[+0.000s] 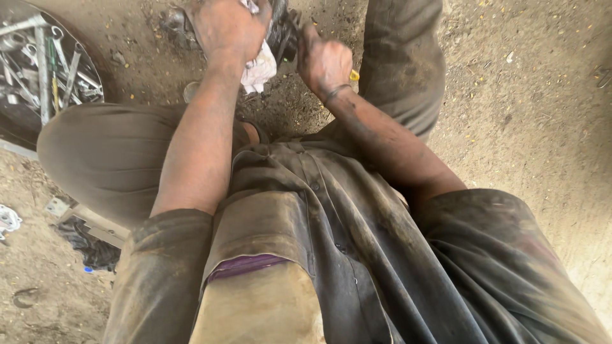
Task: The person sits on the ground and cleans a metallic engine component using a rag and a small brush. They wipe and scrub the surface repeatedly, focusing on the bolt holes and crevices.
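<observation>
Head view, looking down over a grease-stained grey shirt (331, 255) toward bare, sandy dirt ground (529, 95).

Open room: lying wide and unobstructed to the right of the right hand, across the ground as far as the picture's right edge. Closing in on the left side: a round dark metal pan (13, 121) heaped with silver spanners and wrenches (48, 70), sitting well apart from the left hand at the picture's left edge, its rim curving toward a bent knee in olive trousers (108, 153). Rising just beside the right hand: a second trouser leg (401, 57), leaving only a narrow gap between the two knees.

Left hand (228, 27): curling shut around a crumpled white rag (260, 69), the loose end hanging below the wrist, the hand pressing against a dark, greasy metal part (284, 32) at the top edge.

Right hand (324, 60): clenching into a tight fist just beside the same part, a dark band circling the wrist, a small yellow piece (354, 76) showing at the heel of the hand. Not showing clearly what the fist is gripping: cannot tell.

Dark metal part: sitting between the two hands, largely hidden by them and cut off by the top edge.
</observation>
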